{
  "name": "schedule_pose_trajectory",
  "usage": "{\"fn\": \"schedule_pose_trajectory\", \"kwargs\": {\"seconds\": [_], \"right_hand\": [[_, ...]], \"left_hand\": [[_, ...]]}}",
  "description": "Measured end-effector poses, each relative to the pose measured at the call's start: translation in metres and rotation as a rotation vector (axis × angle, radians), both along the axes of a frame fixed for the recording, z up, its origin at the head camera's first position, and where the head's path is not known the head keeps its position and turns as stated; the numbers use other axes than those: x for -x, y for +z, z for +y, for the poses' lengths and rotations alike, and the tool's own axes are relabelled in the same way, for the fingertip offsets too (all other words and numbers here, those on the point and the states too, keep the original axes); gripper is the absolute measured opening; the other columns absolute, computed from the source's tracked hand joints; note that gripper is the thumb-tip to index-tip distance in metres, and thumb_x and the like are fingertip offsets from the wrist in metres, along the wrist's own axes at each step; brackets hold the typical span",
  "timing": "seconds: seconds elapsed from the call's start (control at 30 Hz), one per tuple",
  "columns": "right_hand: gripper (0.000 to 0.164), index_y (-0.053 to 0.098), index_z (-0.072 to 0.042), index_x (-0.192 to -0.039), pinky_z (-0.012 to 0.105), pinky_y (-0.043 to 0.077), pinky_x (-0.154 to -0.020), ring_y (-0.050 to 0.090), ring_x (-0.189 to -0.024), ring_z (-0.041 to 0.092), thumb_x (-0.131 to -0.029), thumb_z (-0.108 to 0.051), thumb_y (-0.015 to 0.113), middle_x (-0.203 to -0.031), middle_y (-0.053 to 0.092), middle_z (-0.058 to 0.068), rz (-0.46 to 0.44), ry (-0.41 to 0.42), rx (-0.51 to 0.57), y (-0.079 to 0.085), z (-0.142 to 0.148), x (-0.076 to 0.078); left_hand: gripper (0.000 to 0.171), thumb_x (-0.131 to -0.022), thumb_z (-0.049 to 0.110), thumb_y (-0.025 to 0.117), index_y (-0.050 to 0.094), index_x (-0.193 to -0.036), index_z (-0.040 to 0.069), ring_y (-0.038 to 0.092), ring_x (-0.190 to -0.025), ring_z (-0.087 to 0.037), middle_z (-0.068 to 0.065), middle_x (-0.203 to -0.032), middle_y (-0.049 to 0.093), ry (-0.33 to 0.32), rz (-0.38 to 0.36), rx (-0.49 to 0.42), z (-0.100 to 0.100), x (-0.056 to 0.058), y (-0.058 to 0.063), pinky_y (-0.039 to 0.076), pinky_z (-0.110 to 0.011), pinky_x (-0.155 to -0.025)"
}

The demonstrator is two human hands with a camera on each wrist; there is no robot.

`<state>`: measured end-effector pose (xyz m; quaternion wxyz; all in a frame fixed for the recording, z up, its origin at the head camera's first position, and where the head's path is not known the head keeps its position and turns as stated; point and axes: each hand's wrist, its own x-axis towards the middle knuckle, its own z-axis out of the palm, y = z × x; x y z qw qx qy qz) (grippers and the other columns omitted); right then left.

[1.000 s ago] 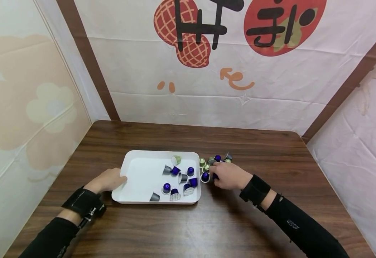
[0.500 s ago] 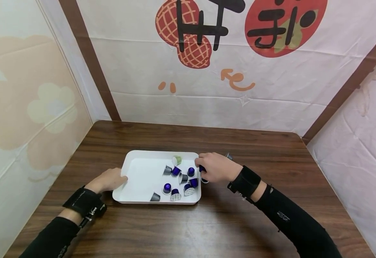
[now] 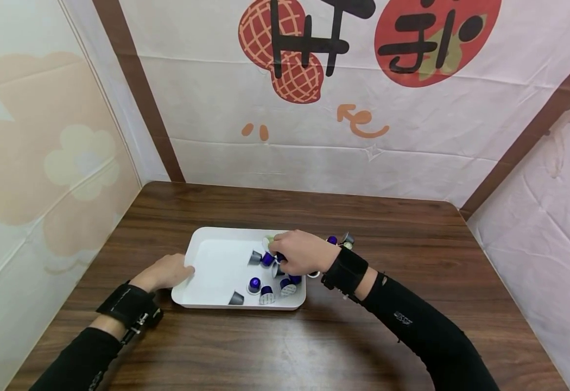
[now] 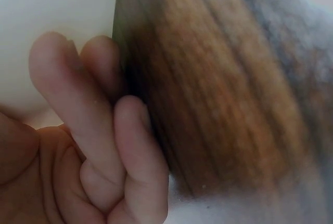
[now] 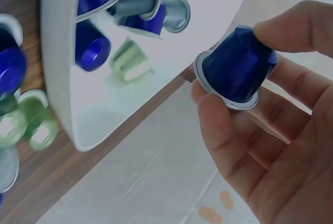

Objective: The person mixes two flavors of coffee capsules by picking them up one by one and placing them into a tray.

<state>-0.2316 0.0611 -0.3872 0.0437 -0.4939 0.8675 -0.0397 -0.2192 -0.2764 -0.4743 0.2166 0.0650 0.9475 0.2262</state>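
My right hand (image 3: 304, 252) pinches a blue coffee capsule (image 5: 239, 68) between thumb and fingers, above the right part of a white tray (image 3: 216, 271). In the right wrist view its pale rim faces away from the thumb. Blue and grey capsules lie in the tray, among them a grey capsule (image 3: 236, 298) near the front edge and a blue capsule (image 3: 254, 284). A light green capsule (image 5: 130, 60) lies there too, partly behind the hand in the head view. My left hand (image 3: 165, 271) grips the tray's left edge, thumb on top; curled fingers (image 4: 78, 104) show below.
Right of the tray, more capsules stand or lie on the brown wooden table (image 3: 363, 336), including a grey capsule (image 3: 347, 238) and a green capsule (image 5: 39, 122); my right hand hides some. A white printed cloth (image 3: 207, 98) hangs behind the table.
My right hand has moved left from the capsule pile beside the tray to over the tray, carrying a blue capsule. My left hand stays at the tray's left edge.
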Motion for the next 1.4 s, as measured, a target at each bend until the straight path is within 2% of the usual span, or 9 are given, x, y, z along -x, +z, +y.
{"fn": "schedule_pose_trajectory", "kwargs": {"seconds": [0.2, 0.43, 0.53, 0.83, 1.1, 1.27, 1.4], "right_hand": [[0.019, 0.065, -0.011, -0.101, 0.023, 0.04, -0.066, 0.046, -0.072, 0.009, -0.083, -0.011, 0.058, -0.086, 0.053, -0.004, 0.001, 0.022, -0.02, 0.0, -0.019, -0.001], [0.021, 0.065, -0.011, -0.106, 0.022, 0.041, -0.072, 0.048, -0.076, 0.009, -0.086, -0.014, 0.059, -0.091, 0.056, -0.003, -0.044, 0.052, -0.037, -0.001, -0.037, -0.003], [0.021, 0.066, -0.012, -0.107, 0.022, 0.042, -0.076, 0.049, -0.078, 0.007, -0.087, -0.017, 0.06, -0.093, 0.058, -0.004, -0.041, 0.063, -0.05, -0.006, -0.043, -0.002], [0.022, 0.066, -0.013, -0.108, 0.022, 0.044, -0.072, 0.05, -0.078, 0.007, -0.087, -0.019, 0.061, -0.096, 0.059, -0.002, -0.037, 0.05, -0.076, -0.019, -0.06, -0.004], [0.022, 0.065, -0.014, -0.109, 0.022, 0.043, -0.073, 0.05, -0.08, 0.006, -0.088, -0.019, 0.061, -0.097, 0.059, -0.002, -0.059, 0.049, -0.096, -0.027, -0.064, -0.004], [0.025, 0.063, -0.014, -0.113, 0.023, 0.045, -0.076, 0.054, -0.083, 0.008, -0.09, -0.022, 0.061, -0.104, 0.06, 0.0, -0.067, 0.033, -0.1, -0.022, -0.061, -0.002], [0.024, 0.063, -0.013, -0.113, 0.024, 0.045, -0.077, 0.055, -0.084, 0.009, -0.091, -0.02, 0.059, -0.103, 0.06, 0.001, -0.062, 0.029, -0.074, -0.017, -0.052, 0.002]], "left_hand": [[0.04, -0.094, 0.017, 0.044, 0.055, -0.118, -0.013, 0.059, -0.073, -0.018, -0.013, -0.091, 0.065, -0.015, 0.015, 0.001, 0.0, 0.0, -0.001, 0.046, -0.038, -0.07], [0.041, -0.093, 0.018, 0.045, 0.055, -0.119, -0.012, 0.059, -0.078, -0.02, -0.017, -0.097, 0.064, -0.023, 0.025, 0.006, 0.0, -0.001, 0.002, 0.046, -0.039, -0.072], [0.04, -0.094, 0.018, 0.045, 0.055, -0.119, -0.012, 0.06, -0.078, -0.02, -0.017, -0.097, 0.064, -0.022, 0.029, 0.005, 0.0, -0.001, 0.002, 0.047, -0.039, -0.072], [0.041, -0.094, 0.018, 0.045, 0.054, -0.12, -0.013, 0.06, -0.076, -0.019, -0.017, -0.097, 0.064, -0.017, 0.026, -0.004, 0.0, -0.001, 0.002, 0.047, -0.038, -0.071], [0.042, -0.094, 0.018, 0.046, 0.053, -0.121, -0.013, 0.059, -0.079, -0.02, -0.019, -0.1, 0.064, -0.015, 0.015, -0.004, 0.002, -0.003, 0.001, 0.046, -0.04, -0.074], [0.04, -0.093, 0.017, 0.046, 0.054, -0.119, -0.014, 0.059, -0.079, -0.021, -0.02, -0.099, 0.063, -0.033, 0.04, -0.012, 0.001, -0.002, 0.003, 0.046, -0.039, -0.073], [0.039, -0.093, 0.016, 0.046, 0.056, -0.116, -0.013, 0.059, -0.076, -0.019, -0.017, -0.095, 0.064, -0.043, 0.05, -0.013, 0.0, -0.001, 0.002, 0.046, -0.037, -0.071]]}}
